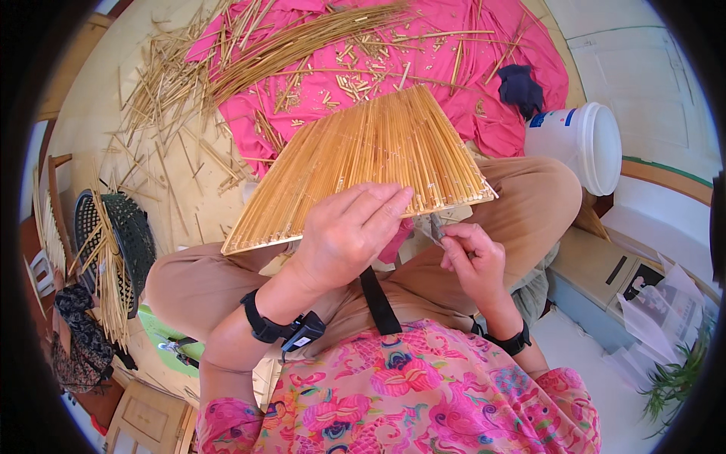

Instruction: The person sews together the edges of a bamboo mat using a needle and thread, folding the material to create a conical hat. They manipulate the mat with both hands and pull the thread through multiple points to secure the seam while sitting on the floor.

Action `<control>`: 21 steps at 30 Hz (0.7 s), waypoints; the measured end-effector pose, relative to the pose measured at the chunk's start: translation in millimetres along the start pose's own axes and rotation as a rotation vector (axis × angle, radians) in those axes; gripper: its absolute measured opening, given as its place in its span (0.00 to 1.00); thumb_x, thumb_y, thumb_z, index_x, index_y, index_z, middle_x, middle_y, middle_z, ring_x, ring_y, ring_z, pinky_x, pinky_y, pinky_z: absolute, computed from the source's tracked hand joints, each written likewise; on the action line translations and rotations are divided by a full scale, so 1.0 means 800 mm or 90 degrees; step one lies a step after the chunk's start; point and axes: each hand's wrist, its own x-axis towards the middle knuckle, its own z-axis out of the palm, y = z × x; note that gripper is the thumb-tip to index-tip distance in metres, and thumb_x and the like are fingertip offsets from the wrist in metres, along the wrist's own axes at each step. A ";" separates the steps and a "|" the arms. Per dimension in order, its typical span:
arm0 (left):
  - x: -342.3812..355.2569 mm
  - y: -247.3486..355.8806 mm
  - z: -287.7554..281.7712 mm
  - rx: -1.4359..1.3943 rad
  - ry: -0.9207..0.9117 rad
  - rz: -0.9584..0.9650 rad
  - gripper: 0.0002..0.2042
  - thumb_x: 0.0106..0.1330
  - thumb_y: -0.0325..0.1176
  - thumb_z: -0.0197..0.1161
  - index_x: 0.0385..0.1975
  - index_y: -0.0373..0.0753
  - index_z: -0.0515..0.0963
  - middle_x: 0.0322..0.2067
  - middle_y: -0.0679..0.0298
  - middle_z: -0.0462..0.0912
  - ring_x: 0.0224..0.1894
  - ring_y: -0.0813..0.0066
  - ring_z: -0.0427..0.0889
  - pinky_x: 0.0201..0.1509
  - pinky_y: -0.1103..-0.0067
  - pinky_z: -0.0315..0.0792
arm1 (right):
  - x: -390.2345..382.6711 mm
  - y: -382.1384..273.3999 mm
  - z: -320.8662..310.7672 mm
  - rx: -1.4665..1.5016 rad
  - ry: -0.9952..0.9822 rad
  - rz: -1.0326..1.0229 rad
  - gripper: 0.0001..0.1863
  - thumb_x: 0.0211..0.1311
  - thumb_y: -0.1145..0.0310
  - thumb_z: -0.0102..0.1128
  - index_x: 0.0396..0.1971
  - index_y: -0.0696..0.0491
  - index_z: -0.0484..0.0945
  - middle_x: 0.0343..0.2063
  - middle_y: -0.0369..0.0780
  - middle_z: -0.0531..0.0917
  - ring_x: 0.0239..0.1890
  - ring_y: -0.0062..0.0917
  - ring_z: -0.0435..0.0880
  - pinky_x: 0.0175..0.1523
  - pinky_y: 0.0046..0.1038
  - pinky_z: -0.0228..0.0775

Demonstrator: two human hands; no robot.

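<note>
A fan-shaped panel of golden straw stalks (363, 147), laid side by side, rests across my lap, its wide edge toward me. Over that near edge lies my left hand (355, 227), fingers together and gripping the panel; its thumb is hidden. My right hand (476, 261) pinches a small grey metal tool, like a thin blade (436, 228), just under the panel's near edge, right of the left hand. Whether the tool touches the stalk ends I cannot tell.
A pink cloth (522, 38) ahead carries a bundle of long stalks (302, 45) and cut pieces. A white bucket (601, 147) lies tipped at the right, near a dark cloth (520, 89). On the left stands a dark green basket (132, 227) with stalks.
</note>
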 end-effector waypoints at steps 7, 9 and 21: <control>-0.009 0.004 0.006 0.001 -0.009 -0.001 0.19 0.48 0.26 0.63 0.43 0.33 0.78 0.38 0.58 0.81 0.37 0.64 0.82 0.39 0.74 0.79 | 0.002 0.004 0.006 0.030 -0.056 -0.007 0.05 0.65 0.79 0.53 0.37 0.58 0.77 0.24 0.37 0.82 0.22 0.14 0.79 0.26 0.17 0.70; -0.010 0.004 0.007 0.001 -0.010 -0.001 0.19 0.47 0.26 0.65 0.43 0.33 0.79 0.38 0.59 0.81 0.37 0.64 0.82 0.38 0.74 0.79 | 0.003 0.004 0.006 0.021 -0.056 -0.021 0.05 0.65 0.78 0.53 0.37 0.58 0.77 0.25 0.37 0.82 0.22 0.14 0.79 0.26 0.17 0.71; -0.010 0.004 0.015 0.009 -0.048 0.005 0.19 0.48 0.26 0.64 0.43 0.34 0.79 0.39 0.59 0.81 0.38 0.65 0.82 0.39 0.75 0.78 | 0.008 0.013 0.004 -0.001 -0.032 -0.029 0.05 0.64 0.80 0.53 0.38 0.59 0.76 0.28 0.40 0.83 0.26 0.20 0.83 0.32 0.21 0.76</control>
